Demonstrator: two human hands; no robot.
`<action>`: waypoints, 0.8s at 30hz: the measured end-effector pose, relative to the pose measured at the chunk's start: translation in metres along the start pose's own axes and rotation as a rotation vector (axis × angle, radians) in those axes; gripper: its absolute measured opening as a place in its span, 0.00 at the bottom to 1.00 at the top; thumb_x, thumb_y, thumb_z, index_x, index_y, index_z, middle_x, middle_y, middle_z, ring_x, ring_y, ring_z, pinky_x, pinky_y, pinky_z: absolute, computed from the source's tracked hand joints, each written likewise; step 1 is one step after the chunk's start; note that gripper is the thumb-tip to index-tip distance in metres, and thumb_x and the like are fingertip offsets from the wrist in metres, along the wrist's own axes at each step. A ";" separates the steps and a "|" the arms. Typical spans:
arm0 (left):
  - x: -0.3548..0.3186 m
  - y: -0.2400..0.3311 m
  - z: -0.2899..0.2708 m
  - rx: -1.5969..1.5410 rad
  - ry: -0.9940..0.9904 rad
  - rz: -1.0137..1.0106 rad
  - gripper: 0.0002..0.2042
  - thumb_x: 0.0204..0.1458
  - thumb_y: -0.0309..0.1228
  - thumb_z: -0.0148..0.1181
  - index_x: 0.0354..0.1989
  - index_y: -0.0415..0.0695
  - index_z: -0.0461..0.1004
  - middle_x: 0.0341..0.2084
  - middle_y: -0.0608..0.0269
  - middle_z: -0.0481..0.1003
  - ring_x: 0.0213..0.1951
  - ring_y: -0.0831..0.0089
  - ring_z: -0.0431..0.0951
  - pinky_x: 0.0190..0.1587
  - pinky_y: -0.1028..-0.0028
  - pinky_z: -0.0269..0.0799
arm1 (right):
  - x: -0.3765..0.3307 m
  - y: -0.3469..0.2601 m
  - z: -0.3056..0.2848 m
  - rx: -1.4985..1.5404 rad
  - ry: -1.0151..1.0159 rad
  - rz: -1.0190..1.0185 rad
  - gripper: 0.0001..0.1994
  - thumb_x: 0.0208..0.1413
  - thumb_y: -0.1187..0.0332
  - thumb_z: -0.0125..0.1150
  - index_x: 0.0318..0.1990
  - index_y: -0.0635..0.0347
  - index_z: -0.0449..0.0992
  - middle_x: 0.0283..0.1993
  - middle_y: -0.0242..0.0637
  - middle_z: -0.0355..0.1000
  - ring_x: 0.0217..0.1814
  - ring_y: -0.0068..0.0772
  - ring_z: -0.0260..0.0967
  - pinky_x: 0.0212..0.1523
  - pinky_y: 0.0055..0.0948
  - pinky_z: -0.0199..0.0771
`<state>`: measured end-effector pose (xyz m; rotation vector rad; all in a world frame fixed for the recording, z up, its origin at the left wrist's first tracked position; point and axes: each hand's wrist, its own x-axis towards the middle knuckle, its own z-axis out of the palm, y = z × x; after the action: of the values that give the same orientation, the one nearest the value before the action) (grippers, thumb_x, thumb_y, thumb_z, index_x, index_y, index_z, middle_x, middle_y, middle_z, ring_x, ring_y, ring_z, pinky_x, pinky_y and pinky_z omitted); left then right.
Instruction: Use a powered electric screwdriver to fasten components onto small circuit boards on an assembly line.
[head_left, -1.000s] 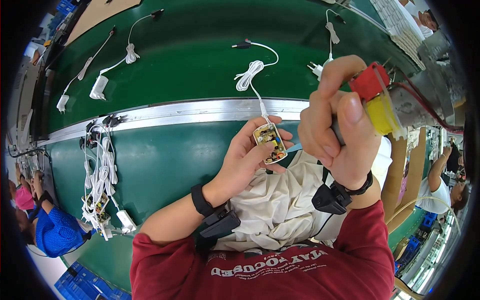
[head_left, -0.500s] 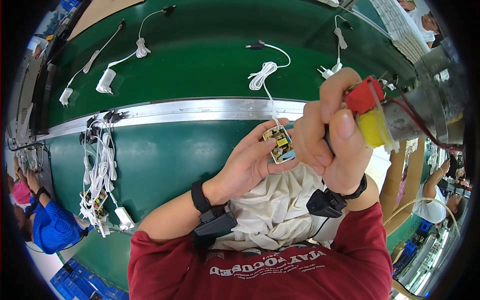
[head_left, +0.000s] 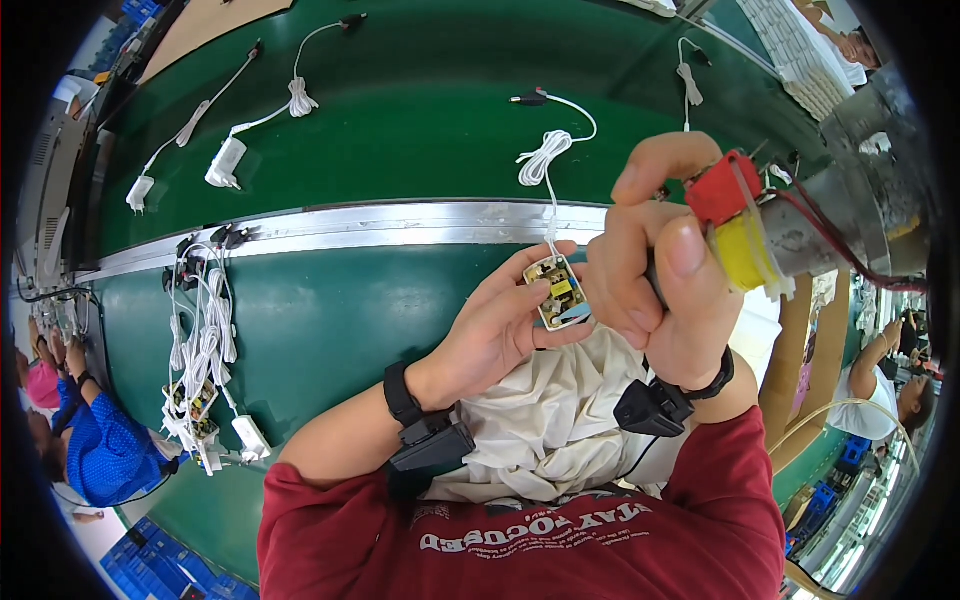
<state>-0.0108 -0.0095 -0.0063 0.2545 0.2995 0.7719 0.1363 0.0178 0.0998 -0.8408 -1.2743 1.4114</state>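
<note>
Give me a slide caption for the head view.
Left hand holds an opened charger; right hand grips a blue-tipped tool.

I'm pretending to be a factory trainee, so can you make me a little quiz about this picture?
1. True or false: the left hand holds an open charger with its inside parts showing.

2. What colour is the small box on the tool in the right hand?
A) green
B) red
C) white

3. Fill in: the bundle of white cables lies on the ____ side of the picture.

Key: 1 true; 2 B; 3 left.
</note>
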 end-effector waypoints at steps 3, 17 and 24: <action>0.000 0.000 0.001 0.020 0.006 -0.007 0.21 0.60 0.28 0.40 0.61 0.40 0.51 0.53 0.56 0.62 0.53 0.67 0.69 0.55 0.61 0.69 | 0.000 -0.004 0.001 -0.012 0.014 -0.003 0.19 0.57 0.55 0.52 0.42 0.63 0.60 0.17 0.27 0.56 0.13 0.14 0.49 0.15 0.17 0.48; 0.070 0.079 0.032 1.178 0.073 0.549 0.20 0.53 0.26 0.53 0.55 0.44 0.60 0.45 0.53 0.67 0.46 0.62 0.71 0.46 0.68 0.73 | -0.011 -0.040 0.030 0.011 0.063 -0.051 0.18 0.62 0.55 0.45 0.46 0.62 0.58 0.11 0.24 0.49 0.08 0.14 0.43 0.09 0.17 0.43; 0.067 0.102 0.027 2.206 0.230 0.765 0.23 0.43 0.30 0.60 0.48 0.35 0.64 0.41 0.44 0.69 0.43 0.50 0.72 0.44 0.65 0.71 | -0.016 -0.047 0.038 0.063 0.068 -0.062 0.15 0.61 0.59 0.46 0.45 0.63 0.59 0.12 0.24 0.50 0.09 0.13 0.44 0.10 0.17 0.45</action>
<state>-0.0220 0.1057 0.0411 2.4692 1.2441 0.8859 0.1153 -0.0107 0.1514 -0.7933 -1.1890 1.3560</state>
